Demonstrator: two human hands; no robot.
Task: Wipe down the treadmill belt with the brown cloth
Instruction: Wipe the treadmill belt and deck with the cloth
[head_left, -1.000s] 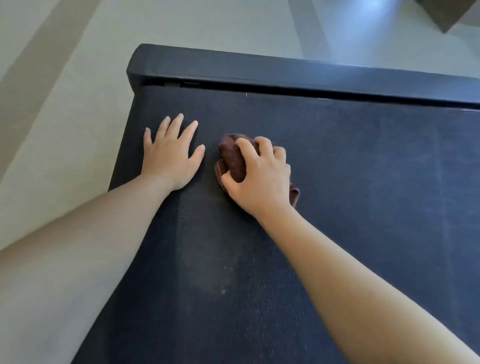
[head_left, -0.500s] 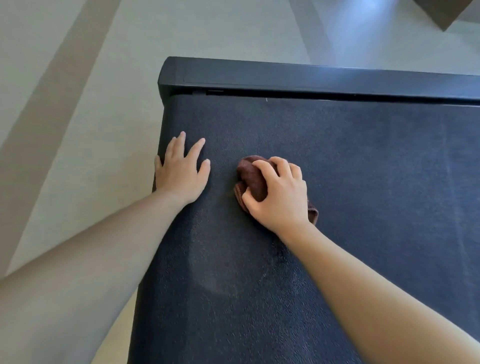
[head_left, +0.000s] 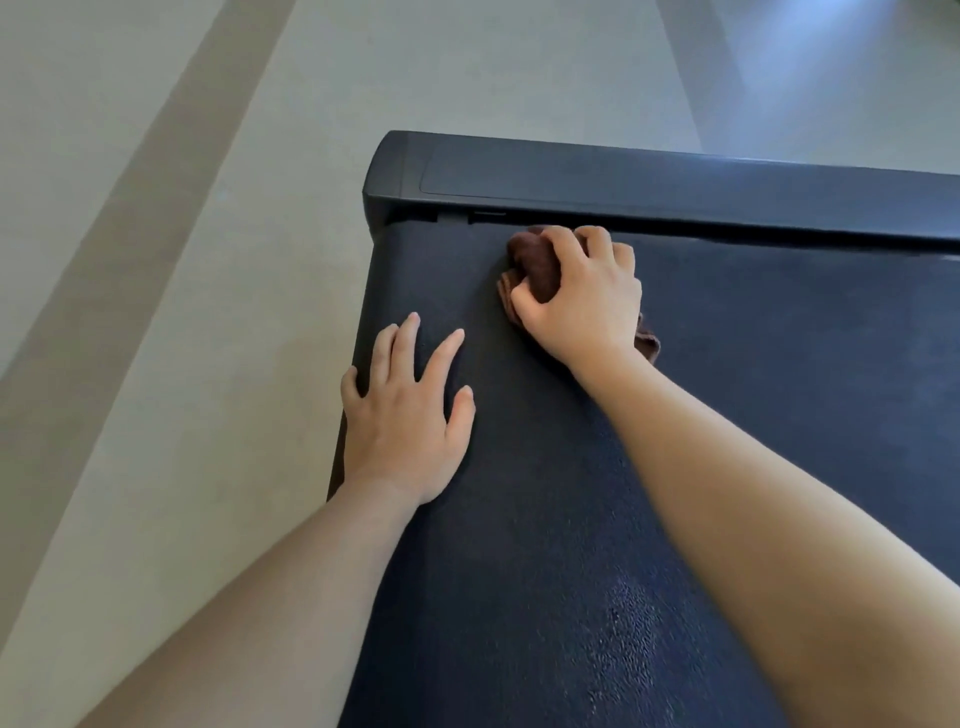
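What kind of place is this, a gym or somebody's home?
Indoors, likely a home workout spot or small gym; I cannot tell which. A treadmill belt with a black end cover lies on a smooth pale floor, and the right hand grips a brown cloth on the belt.

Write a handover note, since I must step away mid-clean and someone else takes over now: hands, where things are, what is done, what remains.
Left hand: open, flat on the treadmill belt near its left edge, fingers spread.
Right hand: grips the bunched brown cloth and presses it on the belt at the far end, right beside the black end cover.
Done: cannot tell how much is wiped. A shiny patch shows on the near belt, but whether it is damp or glare is unclear.
To do: probably the wide stretch of belt to the right of the cloth, then the near part.
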